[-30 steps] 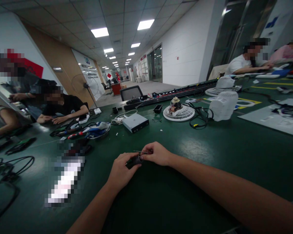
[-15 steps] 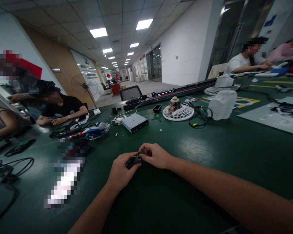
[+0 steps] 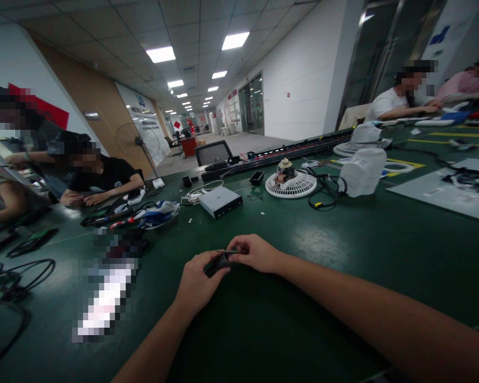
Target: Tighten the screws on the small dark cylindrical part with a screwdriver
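Above the green table, my left hand (image 3: 195,277) is closed around a small black rounded object (image 3: 221,261), thumb below and fingers over the top. Much of it is covered by my fingers, so its kind cannot be made out. My right hand (image 3: 261,254) pinches a thin, flat greyish strip (image 3: 230,251) between thumb and fingers. This strip lies along the top of the black object, and its left end reaches my left fingertips. Whether the two pieces are joined is hidden.
Ahead stands a grey optical drive (image 3: 221,202) beside a white cable (image 3: 195,197). Farther right are a white fan grille (image 3: 291,184), a black cable (image 3: 325,194) and a white plastic housing (image 3: 362,173). Black cables (image 3: 14,282) lie left. Several people sit or stand around the table.
The thin strip in my right hand has tilted and shifted slightly to the right on the black object. My right hand has risen a little; my left hand stays almost in place.
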Motion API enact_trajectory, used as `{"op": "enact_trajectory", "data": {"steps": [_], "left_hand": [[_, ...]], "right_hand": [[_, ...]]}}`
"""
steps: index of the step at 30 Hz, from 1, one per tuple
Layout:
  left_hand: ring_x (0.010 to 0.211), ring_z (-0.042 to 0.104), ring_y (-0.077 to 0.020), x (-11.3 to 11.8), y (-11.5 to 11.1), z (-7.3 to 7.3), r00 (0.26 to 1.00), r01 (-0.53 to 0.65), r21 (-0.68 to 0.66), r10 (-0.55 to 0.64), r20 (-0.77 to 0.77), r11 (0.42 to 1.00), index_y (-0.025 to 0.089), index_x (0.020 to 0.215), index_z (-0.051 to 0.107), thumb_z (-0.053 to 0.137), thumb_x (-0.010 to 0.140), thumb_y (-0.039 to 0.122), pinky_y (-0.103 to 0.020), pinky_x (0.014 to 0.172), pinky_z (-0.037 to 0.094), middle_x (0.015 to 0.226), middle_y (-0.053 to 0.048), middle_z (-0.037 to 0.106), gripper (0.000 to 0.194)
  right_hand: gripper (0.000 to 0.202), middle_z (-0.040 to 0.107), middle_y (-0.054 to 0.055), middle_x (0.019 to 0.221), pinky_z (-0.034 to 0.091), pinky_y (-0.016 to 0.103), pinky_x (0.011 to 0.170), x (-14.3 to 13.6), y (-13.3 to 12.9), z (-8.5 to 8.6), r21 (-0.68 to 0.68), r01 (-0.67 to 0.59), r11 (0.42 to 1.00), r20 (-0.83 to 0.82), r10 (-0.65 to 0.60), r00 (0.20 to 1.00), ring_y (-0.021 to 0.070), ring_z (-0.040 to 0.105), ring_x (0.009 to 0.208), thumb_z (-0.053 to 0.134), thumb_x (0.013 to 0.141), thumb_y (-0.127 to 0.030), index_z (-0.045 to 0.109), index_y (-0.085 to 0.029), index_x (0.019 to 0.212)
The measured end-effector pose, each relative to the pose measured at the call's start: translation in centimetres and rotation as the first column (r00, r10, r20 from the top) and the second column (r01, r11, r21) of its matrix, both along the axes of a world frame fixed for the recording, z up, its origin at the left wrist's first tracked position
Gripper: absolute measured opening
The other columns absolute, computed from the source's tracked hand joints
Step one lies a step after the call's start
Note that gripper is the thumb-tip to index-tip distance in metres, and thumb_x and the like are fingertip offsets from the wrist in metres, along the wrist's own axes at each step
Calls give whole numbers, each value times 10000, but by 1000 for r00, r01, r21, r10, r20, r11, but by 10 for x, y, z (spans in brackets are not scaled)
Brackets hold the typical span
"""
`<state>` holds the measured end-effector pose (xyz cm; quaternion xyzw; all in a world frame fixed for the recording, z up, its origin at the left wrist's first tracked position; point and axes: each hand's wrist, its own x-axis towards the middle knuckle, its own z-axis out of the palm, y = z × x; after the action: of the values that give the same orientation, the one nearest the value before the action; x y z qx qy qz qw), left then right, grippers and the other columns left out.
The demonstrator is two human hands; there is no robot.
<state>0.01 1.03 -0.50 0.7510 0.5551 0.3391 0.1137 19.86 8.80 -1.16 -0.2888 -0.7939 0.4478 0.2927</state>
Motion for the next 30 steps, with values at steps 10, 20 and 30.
{"op": "enact_trajectory", "data": {"steps": [10,20,30], "left_hand": [[1002,684,-234,0,0,-1,999,-17,4,17,32,1000,242,1113,696,733,771,255,-416,922,546,1082,-40,739,345],[984,697,-221,5,-3,5,998,38,-15,-37,46,999,251,1090,710,739,765,236,-387,905,559,1074,-30,745,326],[1009,680,-224,2,-3,5,995,88,-7,-88,35,996,248,1094,697,737,766,203,-403,918,544,1089,-39,734,334]], "right_hand": [[218,548,-40,647,351,219,530,0,-3,6,-73,28,997,31,-26,999,91,466,570,731,775,-300,704,-140,922],[134,541,-39,662,361,214,537,-1,-5,4,-36,2,999,13,-1,1000,89,472,579,659,827,-250,666,-142,905],[252,520,-64,655,351,208,515,1,-3,2,-39,-4,999,21,5,1000,87,477,566,743,770,-268,621,-157,961]]}}
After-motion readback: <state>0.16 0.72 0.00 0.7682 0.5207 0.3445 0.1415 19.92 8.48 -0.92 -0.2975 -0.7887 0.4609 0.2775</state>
